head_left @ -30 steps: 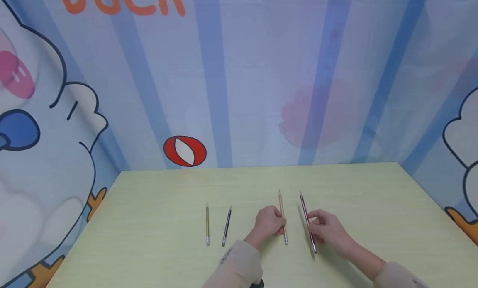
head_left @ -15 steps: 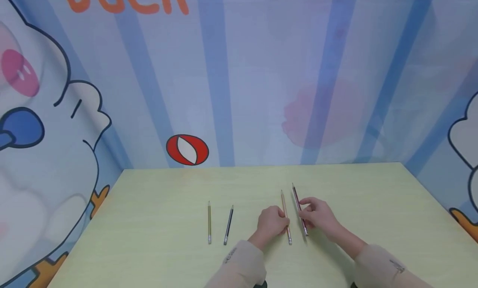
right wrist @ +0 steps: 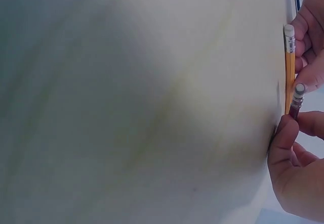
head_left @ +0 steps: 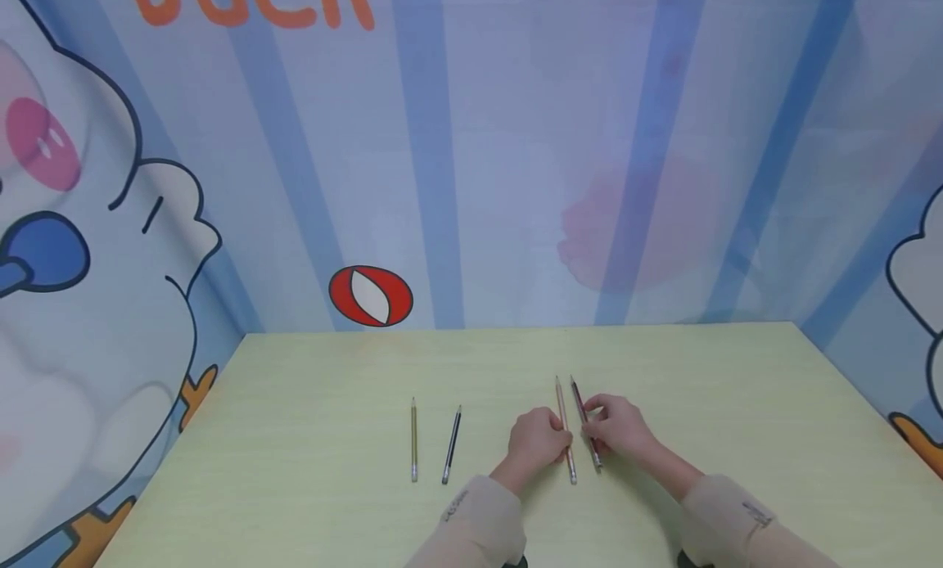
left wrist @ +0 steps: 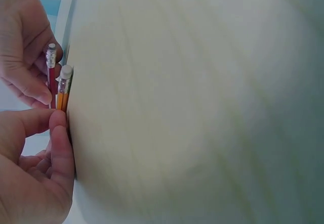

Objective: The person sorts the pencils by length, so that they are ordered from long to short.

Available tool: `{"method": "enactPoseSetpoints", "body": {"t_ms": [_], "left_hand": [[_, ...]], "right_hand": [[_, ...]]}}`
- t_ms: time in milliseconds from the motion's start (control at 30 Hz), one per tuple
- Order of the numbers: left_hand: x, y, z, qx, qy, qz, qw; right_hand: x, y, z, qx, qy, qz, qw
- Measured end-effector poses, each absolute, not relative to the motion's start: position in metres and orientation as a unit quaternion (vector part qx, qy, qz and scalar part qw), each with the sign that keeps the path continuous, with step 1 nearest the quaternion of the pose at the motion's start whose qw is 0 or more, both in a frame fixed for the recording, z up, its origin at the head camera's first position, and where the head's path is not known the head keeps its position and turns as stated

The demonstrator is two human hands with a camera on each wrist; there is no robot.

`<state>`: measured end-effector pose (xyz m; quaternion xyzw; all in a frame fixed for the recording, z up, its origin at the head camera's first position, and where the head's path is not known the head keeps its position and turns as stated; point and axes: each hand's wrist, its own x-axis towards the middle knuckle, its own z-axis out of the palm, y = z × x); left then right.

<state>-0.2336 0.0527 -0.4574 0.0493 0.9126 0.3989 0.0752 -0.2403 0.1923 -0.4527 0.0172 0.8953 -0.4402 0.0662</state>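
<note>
My left hand (head_left: 539, 437) pinches an orange pencil (head_left: 561, 404) near its lower half, point away from me, on the table. Just right of it, my right hand (head_left: 620, 425) pinches a dark red pencil (head_left: 576, 393) between thumb and fingers. The two pencils stand side by side, a narrow gap between them, slightly closer at their tips. In the left wrist view the orange pencil's white eraser (left wrist: 66, 72) shows beside the red pencil's metal end (left wrist: 51, 57). The right wrist view shows both eraser ends, with the red pencil (right wrist: 297, 100) nearer.
Farther left on the pale yellow table (head_left: 309, 412) lie a gold pencil (head_left: 414, 441) and a black pencil (head_left: 453, 445), both pointing away. Behind the table rises a blue striped backdrop (head_left: 508, 159) with cartoon drawings.
My right hand has brought the dark red pencil leftward, close to the orange one, and lowered it toward the table. My left hand stays on the orange pencil; the camera view shifts slightly.
</note>
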Motion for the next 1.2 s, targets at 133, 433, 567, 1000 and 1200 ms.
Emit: {"method": "enactPoseSetpoints", "body": {"t_ms": [133, 433, 567, 1000, 1200], "left_hand": [[-0.233, 0.053, -0.457, 0.047, 0.915, 0.394, 0.076], [-0.233, 0.053, -0.456, 0.038, 0.919, 0.386, 0.074], [-0.232, 0.054, -0.455, 0.038, 0.921, 0.382, 0.066], [-0.232, 0.053, -0.456, 0.038, 0.917, 0.391, 0.065], [-0.231, 0.053, -0.455, 0.037, 0.917, 0.392, 0.064]], "right_hand": [[-0.241, 0.191, -0.454, 0.019, 0.900, -0.431, 0.065], [-0.241, 0.188, -0.454, 0.009, 0.911, -0.408, 0.057], [-0.238, 0.186, -0.452, 0.001, 0.913, -0.404, 0.053], [-0.230, 0.182, -0.451, -0.001, 0.913, -0.403, 0.055], [-0.230, 0.182, -0.452, 0.003, 0.912, -0.408, 0.049]]}}
